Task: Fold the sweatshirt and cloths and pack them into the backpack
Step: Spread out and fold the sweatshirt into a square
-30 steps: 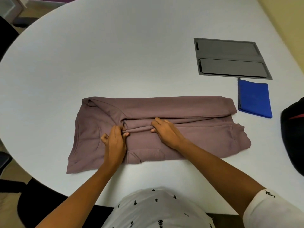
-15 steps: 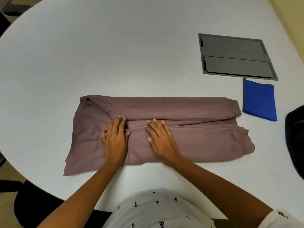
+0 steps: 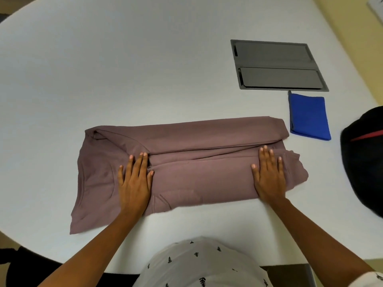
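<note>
The left hand (image 3: pixel 134 183) lies flat, palm down, on the left part of the sweatshirt (image 3: pixel 207 137). Its fingers are straight and close together, pointing away from the body, and its thumb is spread toward the right. The right hand (image 3: pixel 269 177) presses flat near the sweatshirt's right end, fingers straight, thumb out to the left. Both bare forearms reach in across the sweatshirt's near edge.

The sweatshirt (image 3: pixel 207 179) is plain dusty mauve, the cloth (image 3: pixel 308 119) bright blue, the backpack (image 3: pixel 364 166) black with a thin red stripe, the table (image 3: pixel 124 69) white, the panel (image 3: pixel 277 65) dark grey, the wall (image 3: pixel 352 27) pale yellow, the shirt (image 3: pixel 196 264) white with small black tree shapes.
</note>
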A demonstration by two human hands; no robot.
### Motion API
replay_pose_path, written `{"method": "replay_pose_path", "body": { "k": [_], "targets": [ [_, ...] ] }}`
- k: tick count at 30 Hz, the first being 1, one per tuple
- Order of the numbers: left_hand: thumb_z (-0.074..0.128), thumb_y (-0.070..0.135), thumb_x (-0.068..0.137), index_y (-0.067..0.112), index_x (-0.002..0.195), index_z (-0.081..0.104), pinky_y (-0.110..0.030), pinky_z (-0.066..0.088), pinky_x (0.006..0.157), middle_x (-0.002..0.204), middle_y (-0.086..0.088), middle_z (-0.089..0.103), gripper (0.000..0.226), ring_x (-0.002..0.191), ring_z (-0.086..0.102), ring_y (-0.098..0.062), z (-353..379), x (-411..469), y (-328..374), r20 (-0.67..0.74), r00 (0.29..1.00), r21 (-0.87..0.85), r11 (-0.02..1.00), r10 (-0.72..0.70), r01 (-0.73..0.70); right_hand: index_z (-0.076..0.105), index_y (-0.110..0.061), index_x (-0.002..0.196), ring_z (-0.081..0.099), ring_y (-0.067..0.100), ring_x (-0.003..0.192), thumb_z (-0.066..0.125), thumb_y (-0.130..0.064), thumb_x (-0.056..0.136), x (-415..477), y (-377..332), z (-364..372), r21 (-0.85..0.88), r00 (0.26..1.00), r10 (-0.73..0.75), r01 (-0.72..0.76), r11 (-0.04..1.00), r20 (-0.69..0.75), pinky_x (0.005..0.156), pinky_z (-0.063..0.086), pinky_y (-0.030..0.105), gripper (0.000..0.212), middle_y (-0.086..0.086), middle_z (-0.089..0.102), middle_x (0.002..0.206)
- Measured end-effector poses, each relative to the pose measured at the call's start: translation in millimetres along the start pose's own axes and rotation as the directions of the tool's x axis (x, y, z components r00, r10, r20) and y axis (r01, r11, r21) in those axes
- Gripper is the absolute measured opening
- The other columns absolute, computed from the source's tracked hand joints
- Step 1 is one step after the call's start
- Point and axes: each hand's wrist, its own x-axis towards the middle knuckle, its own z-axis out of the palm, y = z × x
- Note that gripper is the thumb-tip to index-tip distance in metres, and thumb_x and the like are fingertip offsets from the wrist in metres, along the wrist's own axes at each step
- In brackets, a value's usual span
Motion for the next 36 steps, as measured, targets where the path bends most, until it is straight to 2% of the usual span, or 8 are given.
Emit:
{"method": "replay_pose_path", "body": {
  "k": [6, 9, 11, 15, 18, 22, 29, 36],
  "targets": [
    [0.028, 0.044, 0.097, 0.016, 0.144, 0.041, -0.047, 0.014, 0.112, 0.142, -0.006, 0.048, 0.056, 0.141, 0.031, -0.024, -11.9, 4.7, 7.5, -0.078, 0.996, -0.121, 0.992, -0.041, 0.031, 0.022, -0.004, 0.151, 0.009, 0.021, 0.148, 0.023, -0.038, 0.100, -20.7, -10.2, -0.7, 0.260, 0.981, 0.086, -0.038, 0.965, -0.175, 0.121, -0.001, 0.031, 0.061, 0.010, 0.020, 0.158],
    [0.030, 0.039, 0.097, 0.015, 0.139, 0.047, -0.047, 0.016, 0.111, 0.138, -0.005, 0.051, 0.051, 0.140, 0.031, -0.024, -19.4, 15.3, 27.1, -0.125, 0.992, -0.175, 0.983, 0.026, -0.048, 0.043, 0.002, 0.140, 0.025, 0.028, 0.144, 0.037, -0.021, 0.098, -37.7, -3.8, -1.9, 0.259, 0.942, 0.055, 0.034, 0.965, -0.331, 0.121, 0.012, 0.037, 0.048, 0.017, 0.036, 0.150],
    [0.032, 0.036, 0.097, 0.013, 0.132, 0.053, -0.047, 0.020, 0.109, 0.136, -0.005, 0.053, 0.047, 0.138, 0.035, -0.026, -21.7, 25.4, 48.3, -0.150, 0.982, -0.207, 0.968, 0.113, -0.143, 0.062, 0.002, 0.120, 0.041, 0.033, 0.135, 0.045, -0.008, 0.094, -48.0, 6.1, -3.0, 0.241, 0.897, 0.044, 0.070, 0.968, -0.439, 0.119, 0.019, 0.041, 0.033, 0.020, 0.052, 0.138],
    [0.036, 0.031, 0.097, 0.014, 0.122, 0.059, -0.039, 0.028, 0.102, 0.129, -0.004, 0.058, 0.039, 0.132, 0.042, -0.025, -22.2, 50.0, 99.1, -0.165, 0.951, -0.248, 0.923, 0.260, -0.295, 0.070, 0.000, 0.096, 0.060, 0.035, 0.107, 0.049, -0.003, 0.090, -64.8, 18.6, -10.6, 0.309, 0.814, 0.236, -0.074, 0.948, -0.531, 0.111, 0.034, 0.042, 0.022, 0.017, 0.068, 0.107],
    [0.036, 0.029, 0.098, 0.014, 0.119, 0.060, -0.036, 0.027, 0.102, 0.124, -0.005, 0.062, 0.036, 0.128, 0.046, -0.027, -20.4, 71.7, 140.0, -0.160, 0.921, -0.250, 0.888, 0.356, -0.387, 0.066, -0.003, 0.101, 0.055, 0.032, 0.098, 0.059, 0.005, 0.086, -68.5, 19.0, -17.2, 0.471, 0.728, 0.513, -0.293, 0.832, -0.455, 0.090, 0.040, 0.033, 0.018, 0.016, 0.064, 0.103],
    [0.040, 0.027, 0.096, 0.012, 0.118, 0.061, -0.038, 0.031, 0.098, 0.117, -0.008, 0.064, 0.034, 0.117, 0.054, -0.031, -17.5, 103.0, 196.5, -0.108, 0.870, -0.194, 0.849, 0.480, -0.492, 0.060, 0.000, 0.117, 0.054, 0.036, 0.103, 0.065, -0.004, 0.087, -59.3, 23.7, -24.7, 0.536, 0.670, 0.690, -0.490, 0.687, -0.273, 0.090, 0.043, 0.042, 0.031, 0.020, 0.060, 0.114],
    [0.042, 0.025, 0.100, 0.013, 0.138, 0.044, -0.039, 0.025, 0.108, 0.139, -0.009, 0.050, 0.040, 0.130, 0.041, -0.026, -7.6, 153.1, 282.4, 0.122, 0.830, -0.121, 0.838, 0.545, -0.532, 0.045, 0.001, 0.131, 0.050, 0.042, 0.111, 0.056, -0.040, 0.093, -37.3, 20.8, -28.7, 0.374, 0.614, 0.789, -0.730, 0.572, -0.008, 0.091, 0.037, 0.047, 0.057, 0.025, 0.055, 0.124],
    [0.033, 0.027, 0.103, 0.011, 0.137, 0.044, -0.038, 0.033, 0.101, 0.137, -0.011, 0.051, 0.039, 0.123, 0.044, -0.030, 5.8, 186.4, 337.4, 0.303, 0.789, -0.050, 0.836, 0.534, -0.546, 0.045, 0.000, 0.131, 0.055, 0.040, 0.103, 0.060, -0.042, 0.090, -29.8, 29.2, -26.7, 0.343, 0.651, 0.759, -0.716, 0.608, 0.013, 0.089, 0.032, 0.043, 0.061, 0.019, 0.062, 0.116]
  ]
}}
